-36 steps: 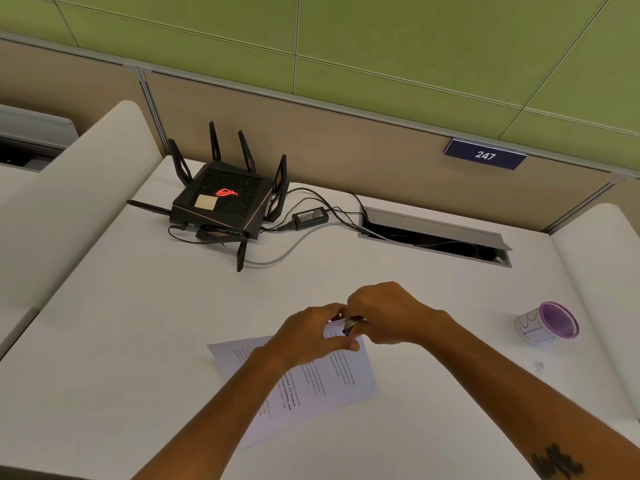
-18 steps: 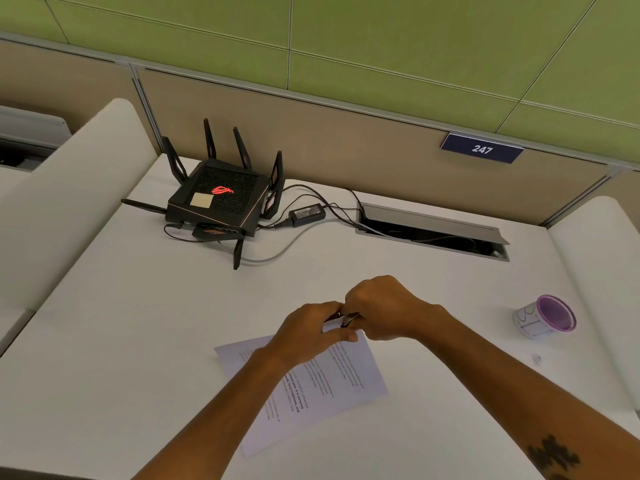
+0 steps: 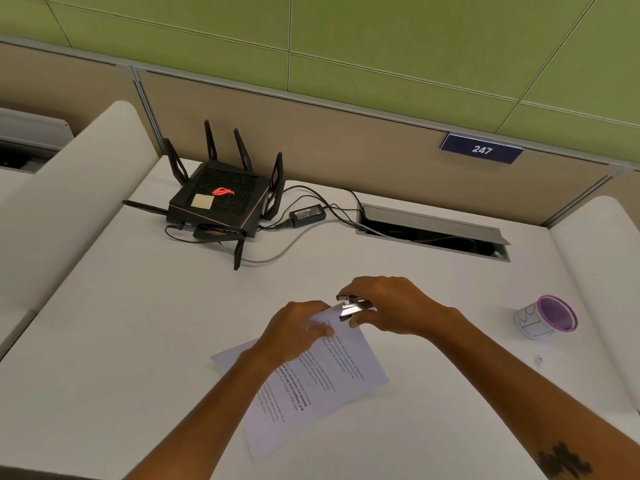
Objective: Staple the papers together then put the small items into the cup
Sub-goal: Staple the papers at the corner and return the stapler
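The printed papers (image 3: 322,375) lie slanted on the white desk (image 3: 138,341). My left hand (image 3: 294,330) presses down on their far corner, fingers pinching the edge. My right hand (image 3: 391,306) grips a small dark and silver stapler (image 3: 353,306), whose jaws sit over that same paper corner. A white cup with a purple rim (image 3: 547,317) lies on its side at the right. A tiny pale item (image 3: 538,359) rests on the desk just in front of the cup.
A black router with several antennas (image 3: 221,202) stands at the back left, with cables and a power adapter (image 3: 307,213) beside it. An open cable hatch (image 3: 433,230) is set in the desk at the back. Cushioned dividers flank both sides.
My hands have parted slightly and the stapler now shows clearly at the paper's corner. The paper sits a little further right in view.
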### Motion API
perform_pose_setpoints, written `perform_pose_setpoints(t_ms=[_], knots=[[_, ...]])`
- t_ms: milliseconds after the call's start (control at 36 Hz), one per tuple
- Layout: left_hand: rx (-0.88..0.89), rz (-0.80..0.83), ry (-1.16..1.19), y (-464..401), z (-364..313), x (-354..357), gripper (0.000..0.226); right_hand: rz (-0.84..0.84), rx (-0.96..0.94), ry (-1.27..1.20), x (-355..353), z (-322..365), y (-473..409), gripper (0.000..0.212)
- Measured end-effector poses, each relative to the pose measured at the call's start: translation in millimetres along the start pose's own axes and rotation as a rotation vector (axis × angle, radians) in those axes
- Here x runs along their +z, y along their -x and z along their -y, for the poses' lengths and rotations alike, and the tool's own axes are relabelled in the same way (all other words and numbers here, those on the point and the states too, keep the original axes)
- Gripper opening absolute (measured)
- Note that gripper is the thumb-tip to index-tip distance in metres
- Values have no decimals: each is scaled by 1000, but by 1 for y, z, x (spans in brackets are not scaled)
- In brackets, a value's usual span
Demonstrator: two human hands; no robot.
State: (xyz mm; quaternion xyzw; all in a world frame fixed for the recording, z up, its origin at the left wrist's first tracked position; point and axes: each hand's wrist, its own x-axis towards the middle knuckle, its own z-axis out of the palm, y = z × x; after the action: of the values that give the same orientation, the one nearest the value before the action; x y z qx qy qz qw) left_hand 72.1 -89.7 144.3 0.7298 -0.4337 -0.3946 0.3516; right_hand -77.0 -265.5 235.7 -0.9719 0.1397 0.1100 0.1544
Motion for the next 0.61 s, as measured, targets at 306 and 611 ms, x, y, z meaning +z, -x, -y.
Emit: perform_pose_setpoints(t_ms=[306,611], knots=[[-10,-112,205,7,-15,-1,26,-285,428,-1013,11,-28,34,29],[-62,-236,466,13,-47,-7,39,-597,518,-1167,14,-22,71,11]])
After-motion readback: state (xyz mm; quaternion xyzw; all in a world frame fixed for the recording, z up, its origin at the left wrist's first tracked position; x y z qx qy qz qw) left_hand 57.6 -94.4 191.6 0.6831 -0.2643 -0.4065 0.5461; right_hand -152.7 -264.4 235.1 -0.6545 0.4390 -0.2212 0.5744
